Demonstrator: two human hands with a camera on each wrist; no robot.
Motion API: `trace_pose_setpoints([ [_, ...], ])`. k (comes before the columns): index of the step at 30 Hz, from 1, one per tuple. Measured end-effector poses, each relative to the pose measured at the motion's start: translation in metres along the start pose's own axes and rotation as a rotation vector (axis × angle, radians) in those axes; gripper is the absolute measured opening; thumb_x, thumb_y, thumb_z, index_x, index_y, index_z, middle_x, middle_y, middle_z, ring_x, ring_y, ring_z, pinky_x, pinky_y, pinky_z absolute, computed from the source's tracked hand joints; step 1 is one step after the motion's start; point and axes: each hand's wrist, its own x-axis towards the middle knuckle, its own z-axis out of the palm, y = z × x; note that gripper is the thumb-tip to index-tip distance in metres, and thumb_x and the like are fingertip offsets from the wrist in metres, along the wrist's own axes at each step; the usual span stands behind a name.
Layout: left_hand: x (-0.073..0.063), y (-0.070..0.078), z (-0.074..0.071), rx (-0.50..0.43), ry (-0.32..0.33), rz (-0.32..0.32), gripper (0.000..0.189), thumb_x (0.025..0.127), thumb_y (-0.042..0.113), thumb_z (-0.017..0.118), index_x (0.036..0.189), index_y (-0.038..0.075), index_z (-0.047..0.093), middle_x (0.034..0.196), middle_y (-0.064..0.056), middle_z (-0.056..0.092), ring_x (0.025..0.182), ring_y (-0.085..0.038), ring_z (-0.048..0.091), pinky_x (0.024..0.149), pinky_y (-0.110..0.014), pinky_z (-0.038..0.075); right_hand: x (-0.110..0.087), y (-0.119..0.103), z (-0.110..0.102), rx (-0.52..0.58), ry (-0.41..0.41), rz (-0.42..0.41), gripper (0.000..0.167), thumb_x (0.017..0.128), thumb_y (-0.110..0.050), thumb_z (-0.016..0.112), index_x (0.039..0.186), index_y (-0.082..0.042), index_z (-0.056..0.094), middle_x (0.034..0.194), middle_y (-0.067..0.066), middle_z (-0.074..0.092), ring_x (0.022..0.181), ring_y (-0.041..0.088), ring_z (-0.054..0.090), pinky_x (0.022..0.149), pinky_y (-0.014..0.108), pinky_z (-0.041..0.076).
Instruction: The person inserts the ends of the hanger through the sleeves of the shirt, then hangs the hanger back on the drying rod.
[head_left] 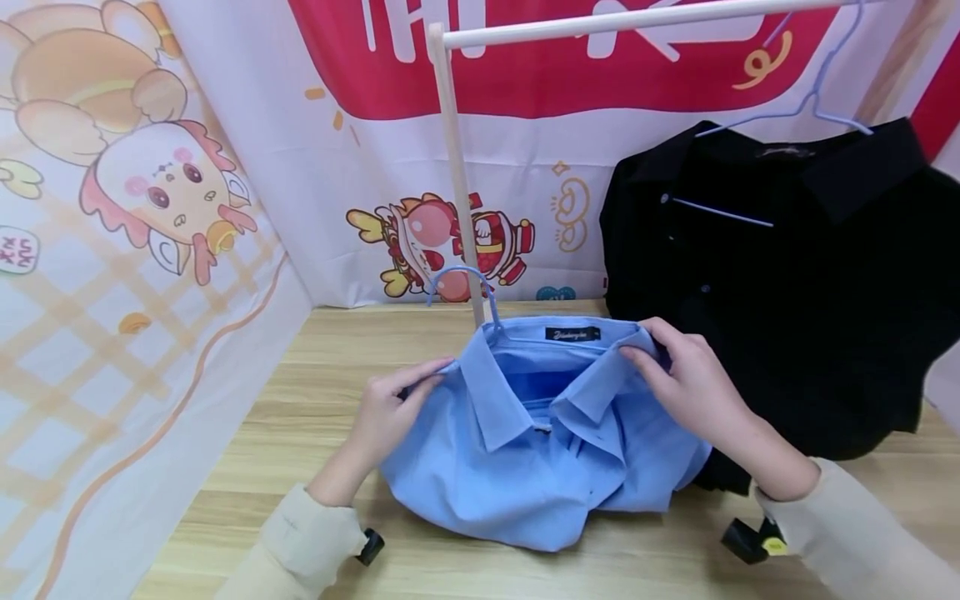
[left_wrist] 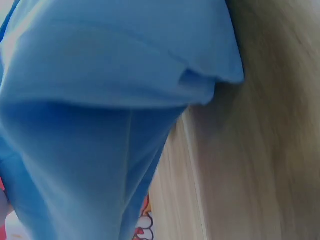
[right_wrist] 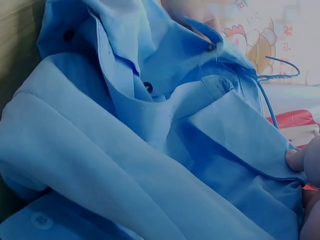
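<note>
A light blue collared shirt (head_left: pixel 510 492) is held up over the table, its lower part bunched. My left hand (head_left: pixel 392 408) pinches its shoulder at the left, thumb against fingers. On the other side, my right hand (head_left: pixel 693 375) grips the cloth beside the collar (head_left: pixel 600 379) between thumb and fingers. A blue hanger (head_left: pixel 491 304) sits inside the neck opening, its hook rising above the collar on the left. In the right wrist view, the shirt's front (right_wrist: pixel 115 145) hangs in folds, with buttons showing. Blue cloth (left_wrist: pixel 100 65) fills much of the left wrist view.
A wooden rack (head_left: pixel 453 150) stands behind the shirt, with a rail across the top. From it a black shirt (head_left: pixel 780 317) hangs at the right on another blue hanger (head_left: pixel 813 96). Printed cloth (head_left: pixel 97 333) forms the left and back walls around the wooden table (head_left: pixel 315 358).
</note>
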Motion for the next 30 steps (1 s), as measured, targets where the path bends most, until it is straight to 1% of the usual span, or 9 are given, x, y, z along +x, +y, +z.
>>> trace_pose_setpoints([
  [2,0.001,-0.001,-0.004,0.003,-0.035,-0.015,0.028,0.09,-0.016,0.068,0.114,-0.005,0.076,0.112,-0.014,0.075,0.106,-0.027,0.072,0.091,-0.024,0.054,-0.002,0.001,-0.002,0.0,-0.009,0.021,0.018,0.096,0.004,0.067,0.112,-0.003,0.062,0.062,-0.008,0.04,0.041,0.005,0.037,0.041,0.024,0.037],
  [6,0.003,-0.003,-0.011,-0.004,-0.12,-0.109,0.027,0.096,-0.009,0.064,0.119,0.001,0.076,0.116,-0.009,0.075,0.106,-0.022,0.071,0.087,-0.019,0.054,-0.006,0.003,-0.005,0.005,-0.041,0.05,0.018,0.097,0.003,0.067,0.113,-0.003,0.061,0.063,-0.008,0.042,0.042,0.005,0.038,0.041,0.024,0.037],
  [9,0.004,-0.004,-0.013,0.018,-0.135,-0.159,0.029,0.099,-0.006,0.063,0.123,0.004,0.075,0.12,-0.007,0.073,0.111,-0.021,0.069,0.09,-0.02,0.053,-0.008,0.004,-0.006,-0.002,-0.052,0.07,0.017,0.098,0.001,0.066,0.113,-0.003,0.06,0.063,-0.006,0.042,0.041,0.006,0.038,0.041,0.025,0.038],
  [12,0.004,-0.002,-0.011,0.078,-0.094,-0.123,0.03,0.097,-0.005,0.066,0.125,0.003,0.073,0.124,-0.008,0.072,0.118,-0.025,0.066,0.099,-0.031,0.051,-0.008,0.004,-0.009,-0.008,-0.047,0.123,0.017,0.101,-0.003,0.064,0.117,-0.002,0.059,0.071,0.001,0.054,0.047,0.011,0.047,0.045,0.025,0.042],
  [15,0.004,0.002,-0.009,0.165,-0.067,-0.068,0.034,0.092,0.002,0.075,0.126,0.006,0.073,0.125,-0.009,0.071,0.119,-0.028,0.065,0.101,-0.042,0.051,-0.006,0.004,-0.013,-0.008,-0.041,0.196,0.02,0.103,-0.009,0.062,0.122,-0.002,0.059,0.091,0.012,0.065,0.068,0.02,0.06,0.057,0.025,0.049],
  [17,0.004,0.004,-0.008,0.21,-0.072,-0.044,0.036,0.09,0.006,0.079,0.125,0.008,0.074,0.124,-0.008,0.071,0.117,-0.028,0.065,0.1,-0.046,0.052,-0.005,0.005,-0.016,0.003,-0.046,0.239,0.021,0.104,-0.011,0.061,0.123,-0.002,0.06,0.104,0.015,0.066,0.082,0.025,0.061,0.064,0.026,0.05],
  [20,0.004,0.004,-0.005,0.248,-0.081,-0.017,0.031,0.089,0.005,0.08,0.119,0.005,0.076,0.114,-0.008,0.074,0.107,-0.026,0.069,0.092,-0.044,0.056,-0.004,0.006,-0.019,0.013,-0.075,0.284,0.024,0.105,-0.014,0.061,0.124,-0.001,0.06,0.105,0.015,0.065,0.088,0.027,0.06,0.068,0.028,0.051],
  [24,-0.001,0.0,-0.003,0.25,-0.045,0.023,0.023,0.088,-0.008,0.075,0.11,-0.004,0.076,0.099,-0.013,0.075,0.091,-0.028,0.073,0.081,-0.039,0.06,-0.001,0.008,-0.021,0.047,-0.113,0.298,0.026,0.104,-0.018,0.064,0.123,-0.001,0.062,0.107,0.013,0.067,0.092,0.027,0.062,0.075,0.032,0.055],
  [30,-0.004,-0.008,-0.008,0.212,0.045,0.023,0.021,0.087,-0.016,0.071,0.107,-0.008,0.075,0.099,-0.017,0.074,0.091,-0.032,0.072,0.086,-0.023,0.055,0.0,0.018,-0.032,0.13,-0.092,0.278,0.027,0.103,-0.019,0.065,0.126,-0.005,0.066,0.113,0.012,0.07,0.093,0.008,0.063,0.077,0.016,0.05],
])
